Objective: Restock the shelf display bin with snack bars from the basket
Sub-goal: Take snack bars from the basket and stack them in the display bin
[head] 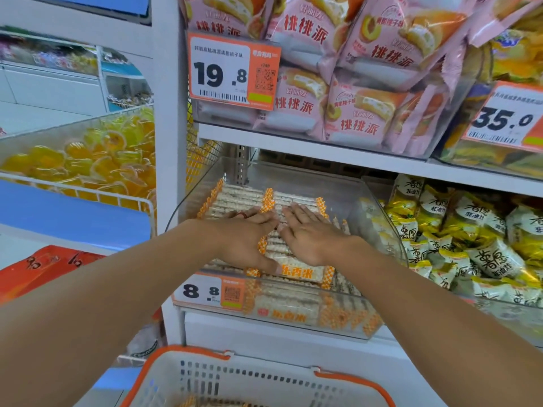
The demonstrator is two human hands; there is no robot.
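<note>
1. Inside clear display bin point(379, 218), middle shelf: snack bars point(241, 198), white w/ orange checkered ends, laid in rows across the floor, further packs stacked toward the front wall.
2. Left hand point(246, 233): palm down, fingers straight, flat on the bars at bin centre. Red band on one finger. Holds nothing.
3. Right hand point(311, 233): same posture, fingers spread, flat on the bars just beside the left; fingertips of both nearly meet. Neither hand clamped on a pack; both pressing or smoothing.
4. Front pack point(296, 271) w/ orange lettering lies label-up under the heels of both hands.
5. Price tag point(210, 292) marked 8.8 on bin front.
6. Basket point(205, 374), white w/ orange rim, below the bin at frame bottom. Approx. one or two orange-ended packs visible at its floor; rest of interior cut off, so count cannot be told.
7. Progress, est.: well along. Bin holds a good layer front to back, but room remains above toward the rear.
8. Step in hand, est.: levelling and squaring packs already placed.
9. Left to do, est.: move whatever remains in basket, tidy rows.
10. Adjacent stock: pink pie packs point(358, 121) on shelf above, yellow-white bags point(470, 239) in next bin to the right, orange jelly cups point(97, 160) in wire bin at left.
</note>
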